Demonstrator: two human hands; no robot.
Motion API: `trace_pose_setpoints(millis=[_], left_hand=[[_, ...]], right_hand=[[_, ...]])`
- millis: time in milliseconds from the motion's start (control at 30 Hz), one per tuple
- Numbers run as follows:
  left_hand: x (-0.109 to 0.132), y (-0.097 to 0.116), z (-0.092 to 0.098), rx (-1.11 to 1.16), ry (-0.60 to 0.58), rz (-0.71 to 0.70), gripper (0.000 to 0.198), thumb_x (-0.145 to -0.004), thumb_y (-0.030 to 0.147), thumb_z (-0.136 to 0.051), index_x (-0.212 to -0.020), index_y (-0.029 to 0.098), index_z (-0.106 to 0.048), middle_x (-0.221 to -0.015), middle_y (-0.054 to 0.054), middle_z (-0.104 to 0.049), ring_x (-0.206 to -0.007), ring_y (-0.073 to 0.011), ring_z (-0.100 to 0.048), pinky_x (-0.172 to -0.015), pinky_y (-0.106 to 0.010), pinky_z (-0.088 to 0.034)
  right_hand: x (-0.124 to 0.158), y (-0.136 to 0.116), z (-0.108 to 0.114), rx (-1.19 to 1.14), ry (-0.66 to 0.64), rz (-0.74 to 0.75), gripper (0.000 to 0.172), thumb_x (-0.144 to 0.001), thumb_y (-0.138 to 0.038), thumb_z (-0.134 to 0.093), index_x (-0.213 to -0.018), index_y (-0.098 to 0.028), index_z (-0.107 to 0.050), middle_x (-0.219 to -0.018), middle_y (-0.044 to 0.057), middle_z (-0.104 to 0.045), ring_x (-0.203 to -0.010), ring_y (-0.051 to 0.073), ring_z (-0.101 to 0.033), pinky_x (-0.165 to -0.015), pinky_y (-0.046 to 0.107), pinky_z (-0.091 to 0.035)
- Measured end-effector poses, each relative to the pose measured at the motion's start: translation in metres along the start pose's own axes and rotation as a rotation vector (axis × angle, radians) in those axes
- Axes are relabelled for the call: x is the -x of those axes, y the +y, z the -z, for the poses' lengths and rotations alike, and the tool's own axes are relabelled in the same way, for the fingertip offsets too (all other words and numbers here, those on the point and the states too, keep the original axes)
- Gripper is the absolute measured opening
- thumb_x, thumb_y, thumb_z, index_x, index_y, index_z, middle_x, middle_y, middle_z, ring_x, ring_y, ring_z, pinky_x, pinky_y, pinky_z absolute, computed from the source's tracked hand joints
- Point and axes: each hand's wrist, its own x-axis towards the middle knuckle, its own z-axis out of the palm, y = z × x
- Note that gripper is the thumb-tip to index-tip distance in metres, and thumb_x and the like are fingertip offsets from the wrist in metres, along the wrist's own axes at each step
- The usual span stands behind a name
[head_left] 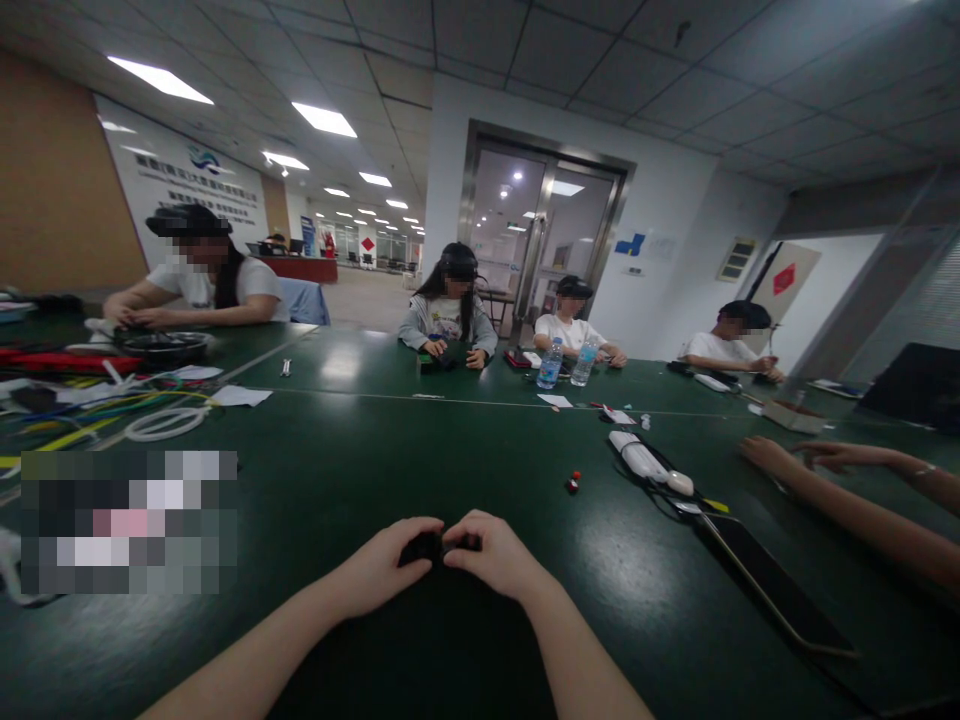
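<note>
Low over the dark green table [360, 480], my left hand [386, 565] and my right hand [491, 555] meet fingertip to fingertip. A small black object [426, 547] sits in the curl of my left fingers, its kind too dark and covered to tell. My right thumb and fingers close around a dark piece [469, 542] too; whether the two parts are joined I cannot see. Beyond my right hand lies a small red and black item [574, 482].
Right of my hands are a white power strip [637, 455], a white mouse [680, 483] and a black flat tablet-like slab [780, 585]. A co-worker's arms [847, 480] reach in there. Cables [169, 422] lie left; two water bottles [550, 363] stand across.
</note>
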Motion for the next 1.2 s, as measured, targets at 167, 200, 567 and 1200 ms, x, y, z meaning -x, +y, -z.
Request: trace_pose_setpoints(millis=[167,200,567,1200], left_hand=[[0.002,0.01,0.003,0.019,-0.015,-0.053,0.037,-0.076,0.029,-0.05,-0.113,0.026,-0.047,-0.115,0.0,-0.053,-0.106,-0.0171,-0.048,-0.092,-0.032,-0.037],[0.003,0.013,0.004,0.02,-0.021,-0.063,0.035,-0.077,0.028,-0.049,-0.111,0.026,-0.048,-0.113,0.0,-0.054,-0.105,-0.0165,-0.049,-0.091,-0.031,-0.037],[0.0,0.003,-0.001,-0.091,-0.03,-0.113,0.03,-0.079,0.028,-0.045,-0.109,0.029,-0.053,-0.115,0.001,-0.051,-0.108,-0.0172,-0.045,-0.094,-0.034,-0.035],[0.024,-0.097,0.1,-0.429,0.73,0.806,0.046,-0.084,0.03,-0.024,-0.125,0.017,-0.04,-0.124,-0.018,-0.042,-0.112,-0.0334,-0.044,-0.086,-0.043,-0.039]], right_hand=[[0.0,-0.001,-0.001,0.034,-0.009,0.028,0.019,-0.068,-0.03,-0.061,-0.087,-0.029,-0.065,-0.088,0.0,-0.054,-0.079,0.016,-0.049,-0.068,0.027,-0.038],[-0.001,-0.001,-0.001,0.037,-0.01,0.028,0.019,-0.068,-0.03,-0.061,-0.087,-0.029,-0.065,-0.088,0.0,-0.054,-0.08,0.016,-0.05,-0.068,0.027,-0.038],[-0.001,0.003,0.002,0.066,-0.065,-0.007,0.026,-0.066,-0.034,-0.063,-0.092,-0.032,-0.064,-0.094,-0.001,-0.052,-0.081,0.015,-0.049,-0.068,0.027,-0.039],[-0.004,0.022,0.005,-0.116,0.036,-0.13,0.028,-0.076,-0.034,-0.052,-0.102,-0.025,-0.058,-0.096,0.0,-0.059,-0.087,0.016,-0.055,-0.074,0.028,-0.043]])
